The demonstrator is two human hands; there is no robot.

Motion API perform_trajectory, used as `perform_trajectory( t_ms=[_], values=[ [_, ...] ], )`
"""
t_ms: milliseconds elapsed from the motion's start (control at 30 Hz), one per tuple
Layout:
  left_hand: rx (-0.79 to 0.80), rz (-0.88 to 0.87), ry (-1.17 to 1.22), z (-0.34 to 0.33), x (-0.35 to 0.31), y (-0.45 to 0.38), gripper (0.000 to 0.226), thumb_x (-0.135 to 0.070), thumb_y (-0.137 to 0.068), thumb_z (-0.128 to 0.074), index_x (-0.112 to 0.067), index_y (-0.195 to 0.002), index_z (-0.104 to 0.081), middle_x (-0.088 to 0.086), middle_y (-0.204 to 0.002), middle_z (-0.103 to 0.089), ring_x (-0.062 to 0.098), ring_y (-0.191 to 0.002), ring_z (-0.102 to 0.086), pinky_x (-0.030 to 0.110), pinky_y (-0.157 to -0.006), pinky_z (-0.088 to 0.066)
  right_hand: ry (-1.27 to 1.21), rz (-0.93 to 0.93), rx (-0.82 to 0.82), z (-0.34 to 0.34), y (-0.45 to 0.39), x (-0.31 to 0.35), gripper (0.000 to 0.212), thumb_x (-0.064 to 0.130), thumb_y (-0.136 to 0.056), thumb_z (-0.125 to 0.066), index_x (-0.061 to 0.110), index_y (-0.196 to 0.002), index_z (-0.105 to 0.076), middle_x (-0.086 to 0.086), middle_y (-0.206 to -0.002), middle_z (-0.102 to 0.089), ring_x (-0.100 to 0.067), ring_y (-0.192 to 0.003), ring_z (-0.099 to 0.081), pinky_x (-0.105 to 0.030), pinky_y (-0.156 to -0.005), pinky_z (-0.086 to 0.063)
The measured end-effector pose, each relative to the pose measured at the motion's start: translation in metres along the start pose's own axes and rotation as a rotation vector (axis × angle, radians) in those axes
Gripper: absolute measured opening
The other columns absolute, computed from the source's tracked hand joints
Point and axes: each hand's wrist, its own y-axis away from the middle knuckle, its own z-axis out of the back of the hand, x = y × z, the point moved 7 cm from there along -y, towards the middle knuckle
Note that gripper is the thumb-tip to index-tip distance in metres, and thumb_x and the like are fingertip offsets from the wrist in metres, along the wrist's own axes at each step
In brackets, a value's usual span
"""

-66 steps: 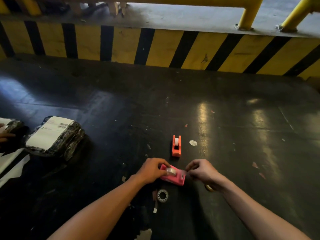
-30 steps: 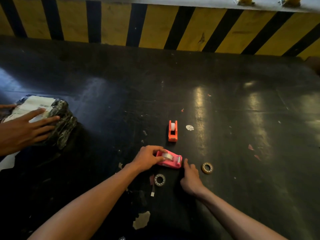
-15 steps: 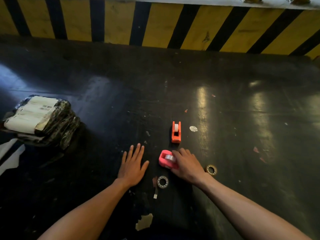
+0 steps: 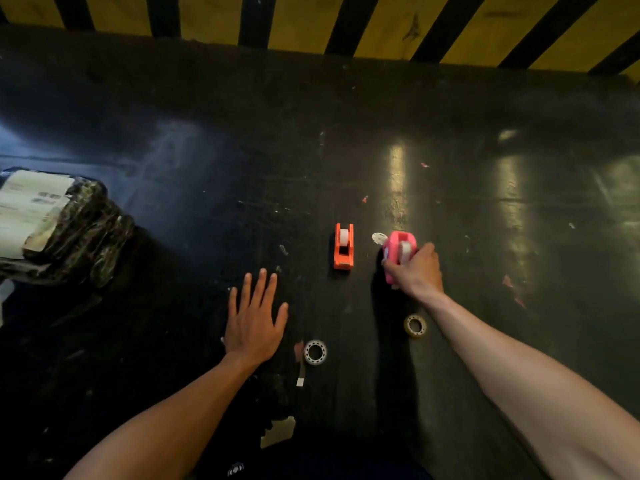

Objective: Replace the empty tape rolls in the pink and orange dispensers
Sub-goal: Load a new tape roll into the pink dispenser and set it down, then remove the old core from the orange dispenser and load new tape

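The orange dispenser (image 4: 343, 247) stands on the black floor with a white tape roll in it. Just to its right is the pink dispenser (image 4: 397, 249), also holding a tape roll, and my right hand (image 4: 417, 271) grips it from the near side. My left hand (image 4: 254, 315) lies flat on the floor with fingers spread, to the lower left of the orange dispenser. A whitish tape core (image 4: 315, 352) lies beside my left wrist. A yellowish tape core (image 4: 415, 325) lies under my right forearm.
A black wrapped parcel (image 4: 65, 230) with a white label sits at the left edge. A yellow-and-black striped barrier (image 4: 381, 26) runs along the far side. Paper scraps (image 4: 278, 433) and a small white disc (image 4: 378, 237) lie on the floor.
My right hand has carried the pink dispenser up and to the right, beside the orange one. My left hand let go earlier and stays flat on the floor.
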Motion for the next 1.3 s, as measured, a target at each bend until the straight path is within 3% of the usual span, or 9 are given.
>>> perform_trajectory(
  t_ms=[100, 300, 433, 533, 633, 733, 833, 1033, 1300],
  values=[
    [0.001, 0.000, 0.003, 0.001, 0.000, 0.001, 0.068, -0.055, -0.098, -0.023, -0.026, -0.157, -0.007, 0.002, -0.167, -0.002, 0.026, -0.153, 0.002, 0.053, -0.123, -0.006, 0.031, -0.007, -0.004, -0.006, -0.016, 0.004, 0.075, 0.037, -0.069, -0.086, 0.001, -0.121, -0.046, -0.018, -0.119, -0.057, -0.034, -0.099, -0.064, -0.043, -0.077, -0.057],
    [-0.012, 0.007, 0.035, 0.006, -0.003, 0.000, 0.067, -0.051, -0.099, -0.035, -0.024, -0.158, -0.017, 0.003, -0.168, -0.010, 0.027, -0.154, -0.004, 0.053, -0.122, -0.008, 0.151, -0.048, -0.012, -0.013, -0.019, 0.002, 0.085, 0.050, -0.073, -0.081, 0.001, -0.130, -0.041, -0.024, -0.129, -0.052, -0.042, -0.115, -0.055, -0.050, -0.092, -0.052],
    [-0.046, 0.055, 0.210, 0.023, -0.008, -0.016, 0.061, -0.041, -0.097, -0.053, -0.026, -0.152, -0.033, 0.004, -0.160, -0.034, 0.026, -0.148, -0.024, 0.052, -0.116, -0.025, 0.250, 0.309, -0.292, 0.005, 0.000, 0.039, 0.062, 0.047, -0.090, -0.061, 0.012, -0.137, -0.042, -0.019, -0.125, -0.051, -0.037, -0.113, -0.050, -0.051, -0.092, -0.045],
    [-0.038, 0.045, 0.472, 0.035, -0.031, -0.047, 0.062, -0.028, -0.096, -0.059, -0.027, -0.152, -0.033, 0.003, -0.144, -0.049, 0.018, -0.130, -0.044, 0.038, -0.102, -0.041, 0.093, 0.482, -0.068, -0.018, 0.005, 0.067, 0.052, 0.027, -0.097, -0.055, 0.008, -0.144, -0.043, -0.017, -0.134, -0.053, -0.031, -0.123, -0.049, -0.042, -0.104, -0.041],
    [0.116, 0.090, 0.813, 0.043, -0.065, -0.077, 0.064, -0.017, -0.098, -0.057, -0.027, -0.154, -0.029, 0.004, -0.143, -0.050, 0.009, -0.109, -0.058, 0.030, -0.094, -0.050, -0.100, 0.310, 0.269, -0.056, 0.006, 0.078, 0.051, 0.030, -0.104, -0.045, 0.007, -0.148, -0.040, -0.015, -0.151, -0.047, -0.029, -0.140, -0.041, -0.042, -0.116, -0.032],
    [0.273, 0.167, 0.988, 0.046, -0.090, -0.091, 0.054, -0.018, -0.102, -0.050, -0.024, -0.153, -0.035, 0.005, -0.149, -0.051, 0.022, -0.124, -0.058, 0.046, -0.107, -0.047, -0.299, 0.103, 0.383, -0.080, 0.011, 0.075, 0.041, 0.031, -0.105, -0.038, 0.011, -0.133, -0.059, -0.015, -0.132, -0.064, -0.030, -0.124, -0.058, -0.044, -0.109, -0.043],
    [0.360, 0.172, 1.118, 0.046, -0.103, -0.088, 0.041, -0.018, -0.103, -0.047, -0.024, -0.143, -0.053, 0.005, -0.135, -0.064, 0.019, -0.116, -0.064, 0.045, -0.105, -0.050, -0.459, 0.005, 0.404, -0.090, 0.016, 0.069, 0.033, 0.027, -0.104, -0.041, 0.014, -0.115, -0.070, -0.009, -0.105, -0.073, -0.024, -0.097, -0.069, -0.045, -0.094, -0.055],
    [0.292, 0.340, 1.411, 0.044, -0.091, -0.071, 0.018, -0.016, -0.098, -0.060, -0.016, -0.115, -0.066, 0.007, -0.106, -0.074, 0.020, -0.095, -0.074, 0.040, -0.085, -0.061, -0.718, -0.048, 0.405, -0.085, 0.032, 0.049, 0.011, 0.016, -0.096, -0.061, 0.025, -0.102, -0.062, -0.009, -0.107, -0.073, -0.019, -0.091, -0.073, -0.035, -0.076, -0.059],
    [0.424, 0.398, 1.520, 0.045, -0.080, -0.038, 0.023, -0.017, -0.088, -0.073, -0.016, -0.110, -0.067, 0.010, -0.110, -0.074, 0.022, -0.093, -0.076, 0.043, -0.082, -0.062, -0.896, -0.092, 0.682, -0.071, 0.070, 0.036, 0.030, 0.012, -0.091, -0.070, 0.015, -0.118, -0.059, -0.018, -0.111, -0.073, -0.033, -0.099, -0.074, -0.043, -0.081, -0.059]
  ],
)
